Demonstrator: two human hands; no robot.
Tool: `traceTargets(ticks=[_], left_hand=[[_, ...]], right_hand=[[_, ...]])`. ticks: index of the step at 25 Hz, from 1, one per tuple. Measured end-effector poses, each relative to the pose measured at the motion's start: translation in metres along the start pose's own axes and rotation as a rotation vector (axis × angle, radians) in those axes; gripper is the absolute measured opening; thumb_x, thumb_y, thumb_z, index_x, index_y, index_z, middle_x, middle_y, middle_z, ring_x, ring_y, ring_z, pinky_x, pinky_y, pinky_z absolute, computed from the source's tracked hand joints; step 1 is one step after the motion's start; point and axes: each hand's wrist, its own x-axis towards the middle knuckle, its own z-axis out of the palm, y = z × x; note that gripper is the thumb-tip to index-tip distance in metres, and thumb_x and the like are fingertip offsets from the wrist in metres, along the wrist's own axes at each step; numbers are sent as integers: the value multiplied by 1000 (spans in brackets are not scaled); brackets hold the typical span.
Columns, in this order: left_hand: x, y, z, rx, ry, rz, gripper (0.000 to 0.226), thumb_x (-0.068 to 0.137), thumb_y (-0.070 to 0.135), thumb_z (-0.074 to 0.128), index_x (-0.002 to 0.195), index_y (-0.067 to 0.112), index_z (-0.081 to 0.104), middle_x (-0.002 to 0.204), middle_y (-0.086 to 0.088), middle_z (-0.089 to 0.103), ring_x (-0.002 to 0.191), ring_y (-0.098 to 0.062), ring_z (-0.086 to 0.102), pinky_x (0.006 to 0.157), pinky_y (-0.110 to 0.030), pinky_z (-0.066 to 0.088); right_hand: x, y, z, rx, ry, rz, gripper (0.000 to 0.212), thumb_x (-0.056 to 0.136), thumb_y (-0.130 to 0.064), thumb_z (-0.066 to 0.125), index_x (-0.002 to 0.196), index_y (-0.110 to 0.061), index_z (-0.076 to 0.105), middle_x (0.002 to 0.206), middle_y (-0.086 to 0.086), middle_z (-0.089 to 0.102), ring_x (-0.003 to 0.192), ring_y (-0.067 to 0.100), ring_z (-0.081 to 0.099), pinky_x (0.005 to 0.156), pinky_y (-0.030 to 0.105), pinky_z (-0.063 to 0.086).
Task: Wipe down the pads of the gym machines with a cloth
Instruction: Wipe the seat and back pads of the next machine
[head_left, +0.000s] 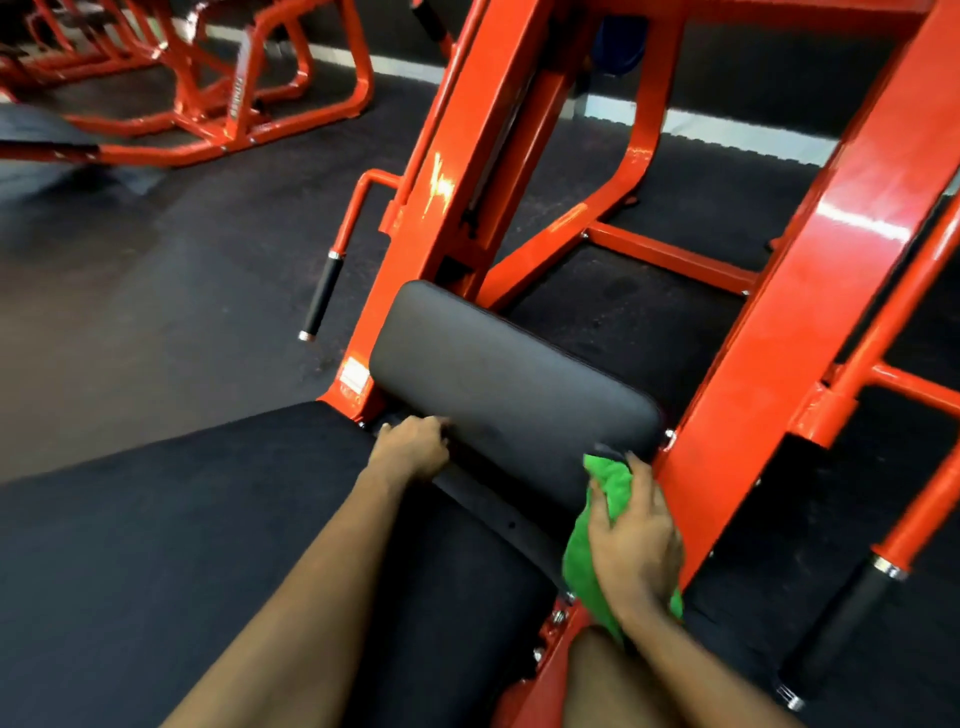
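Note:
A small black pad (498, 374) sits tilted on an orange machine frame (779, 322). Below it lies a large black back pad (182, 545). My right hand (631, 540) grips a bunched green cloth (597, 525) at the small pad's lower right corner, by the frame. My left hand (413, 447) rests at the small pad's lower left edge with its fingers curled around that edge.
Black-grip handles stick out at the left (322, 296) and lower right (841, 618) of the machine. Another orange machine (234, 104) stands at the back left on the dark rubber floor (130, 312). My knee (597, 670) shows at the bottom.

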Motion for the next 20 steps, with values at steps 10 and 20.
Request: traceTargets(ticks=[10,20], left_hand=[[-45,-29,35,95,-65,-49,48,104,43,33,149,30,41,164,5,26,154,-20,9,123,-55,-2],[-45,-32,33,47,-23,-34,46,102,40,36,146,29,45,162,7,32,153,-18,12,124,-52,0]], right_hand=[[62,-7,80,-859,-583,-1152,80,89,-44,62,157,-45,20,169,2,-12,154,35,-12,115,65,-7],[39,-11,87,-845,-578,-1208,50,98,-22,46,148,-33,47,170,0,-3,156,29,-3,120,57,-2]])
